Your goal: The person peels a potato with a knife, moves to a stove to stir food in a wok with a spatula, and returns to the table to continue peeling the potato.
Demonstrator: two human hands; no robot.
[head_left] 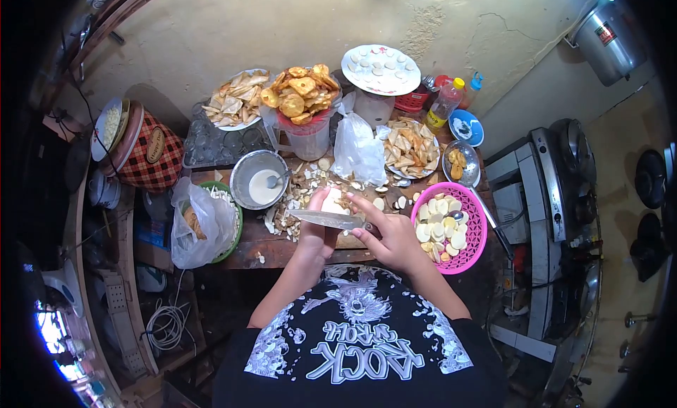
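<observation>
My left hand (315, 237) is closed around a pale, peeled piece of food (334, 202) above the table. My right hand (384, 232) grips a knife (326, 218), whose broad blade points left and lies across the near side of the piece. Peelings and scraps (285, 214) cover the wooden table (243, 255) around and beneath my hands. A pink basket (482, 228) of pale round slices stands just to the right of my right hand.
A metal bowl (243, 182) of white batter with a spoon stands left. Behind are a plastic bag (358, 150), a container (308, 140) topped with fried slices, plates of folded pastries (411, 147), and bottles (446, 103). A ladle (458, 165) lies right.
</observation>
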